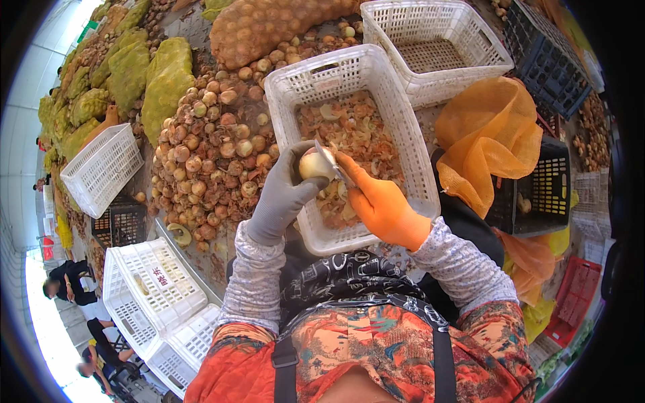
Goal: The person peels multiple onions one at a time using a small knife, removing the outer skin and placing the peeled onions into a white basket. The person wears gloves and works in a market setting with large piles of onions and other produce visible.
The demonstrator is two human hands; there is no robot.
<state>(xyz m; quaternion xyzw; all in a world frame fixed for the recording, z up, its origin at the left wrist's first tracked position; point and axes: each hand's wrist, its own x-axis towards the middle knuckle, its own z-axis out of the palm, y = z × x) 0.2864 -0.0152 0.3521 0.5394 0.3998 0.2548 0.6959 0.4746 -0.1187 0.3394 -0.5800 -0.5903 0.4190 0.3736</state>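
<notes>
In a grey glove, my left hand [285, 194] grips a partly peeled onion [316, 168], its pale flesh showing. My right hand [381, 201], gloved in orange, is closed around a knife [330, 160] whose blade lies against the onion's right side. The handle is mostly hidden in the fist. Both hands are above a white plastic crate [423, 166] standing before me. Loose onion skins [365, 123] cover its bottom, with some paler peelings among them.
A large heap of onions [201, 161] lies left of the crate, below a filled mesh sack [267, 30]. Another white crate [453, 70] stands beyond. At right, an orange mesh bag [484, 136] drapes over a black crate [534, 196]. Stacked white crates [156, 287] are at lower left; two people sit farther off.
</notes>
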